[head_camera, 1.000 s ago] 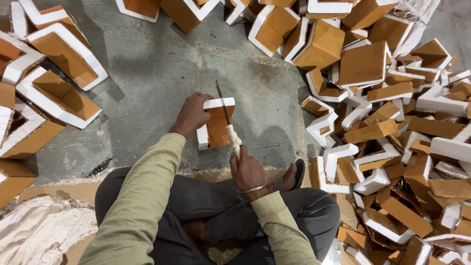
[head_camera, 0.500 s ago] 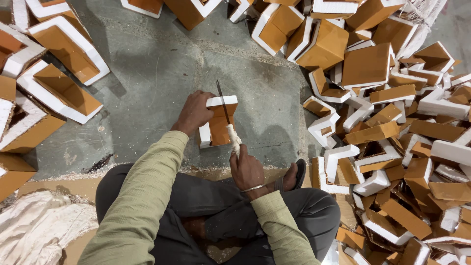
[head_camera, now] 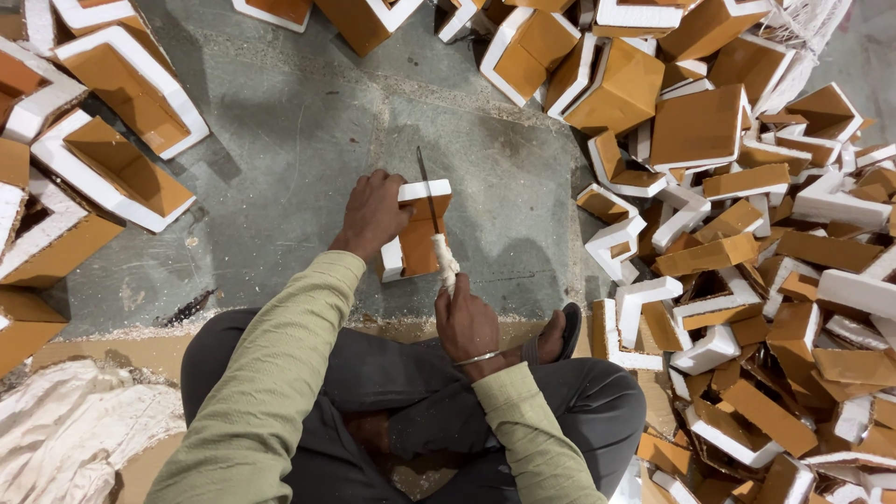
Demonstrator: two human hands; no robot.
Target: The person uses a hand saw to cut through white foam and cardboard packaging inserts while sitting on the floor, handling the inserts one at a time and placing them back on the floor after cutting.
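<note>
I sit cross-legged on a grey concrete floor. My left hand point(head_camera: 373, 215) grips the left side of an orange, white-edged foam box piece point(head_camera: 417, 241) standing on the floor in front of me. My right hand point(head_camera: 465, 322) is closed around the white wrapped handle of a knife point(head_camera: 431, 207). The thin dark blade points away from me and lies across the top of the foam piece, near its right side.
A large heap of cut orange-and-white foam pieces point(head_camera: 747, 243) fills the right side. Bigger open foam boxes point(head_camera: 121, 159) lie at the left and along the top point(head_camera: 551, 47). Crumpled white sacking point(head_camera: 65, 429) sits at lower left. My sandalled foot point(head_camera: 558, 334) rests by the heap.
Almost nothing differs: both hands keep their grip, and the knife blade stays across the foam piece with only a slight shift.
</note>
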